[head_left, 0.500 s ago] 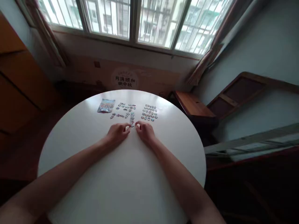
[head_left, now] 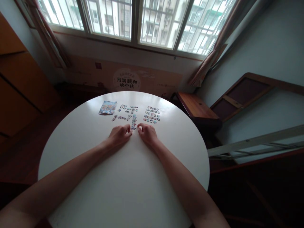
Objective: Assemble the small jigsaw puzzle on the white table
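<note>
A narrow strip of joined jigsaw pieces [head_left: 134,122] lies upright on the white round table [head_left: 123,177]. Just left of its near end rests my left hand [head_left: 120,133], its fingers curled and the thumb a little apart from the index finger. On the other side, close to the same end, is my right hand [head_left: 147,133], with thumb and index finger bent and a gap between them. I make out no piece in either hand. Loose jigsaw pieces [head_left: 122,117] lie in broken rows left of the strip. More pieces [head_left: 152,114] form tidy rows to the right.
A small colourful picture packet [head_left: 108,107] lies at the table's far left. Beyond the table are a wooden bench or stool [head_left: 197,106] at the right, barred windows [head_left: 133,22] with curtains, and an orange cabinet [head_left: 21,85] at the left.
My left thumb and index finger have parted slightly and drawn back left from the strip's near end. My right hand and the pieces stay nearly where they were.
</note>
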A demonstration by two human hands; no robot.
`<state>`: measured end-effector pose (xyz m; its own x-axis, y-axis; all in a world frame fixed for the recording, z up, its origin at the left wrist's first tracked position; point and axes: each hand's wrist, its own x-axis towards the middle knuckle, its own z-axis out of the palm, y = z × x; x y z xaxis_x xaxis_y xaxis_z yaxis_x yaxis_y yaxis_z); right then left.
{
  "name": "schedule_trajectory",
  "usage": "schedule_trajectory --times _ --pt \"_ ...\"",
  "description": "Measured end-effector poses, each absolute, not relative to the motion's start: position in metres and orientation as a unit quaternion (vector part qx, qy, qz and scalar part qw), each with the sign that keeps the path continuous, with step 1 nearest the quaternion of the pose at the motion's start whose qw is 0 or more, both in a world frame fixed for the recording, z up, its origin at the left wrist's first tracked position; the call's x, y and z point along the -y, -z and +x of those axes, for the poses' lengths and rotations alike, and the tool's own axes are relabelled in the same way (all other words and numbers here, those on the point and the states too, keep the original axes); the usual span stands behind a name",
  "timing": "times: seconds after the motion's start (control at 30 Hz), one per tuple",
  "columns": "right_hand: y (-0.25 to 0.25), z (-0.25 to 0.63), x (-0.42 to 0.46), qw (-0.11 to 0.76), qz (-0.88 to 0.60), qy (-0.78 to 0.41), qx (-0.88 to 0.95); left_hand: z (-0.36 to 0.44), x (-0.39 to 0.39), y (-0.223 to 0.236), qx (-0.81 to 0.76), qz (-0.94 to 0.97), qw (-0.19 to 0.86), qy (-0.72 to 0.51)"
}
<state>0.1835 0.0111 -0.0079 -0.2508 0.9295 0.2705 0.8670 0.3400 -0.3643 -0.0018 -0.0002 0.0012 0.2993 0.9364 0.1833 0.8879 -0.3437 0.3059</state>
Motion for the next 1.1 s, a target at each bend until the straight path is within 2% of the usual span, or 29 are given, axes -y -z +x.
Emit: schedule_trajectory --times 1.1 --pt "0.0065 0.1831 -0.0104 0.218 -0.573 -0.069 0.787 -0.0036 -0.0010 0.0041 -0.544 0.824 0.031 -0.155"
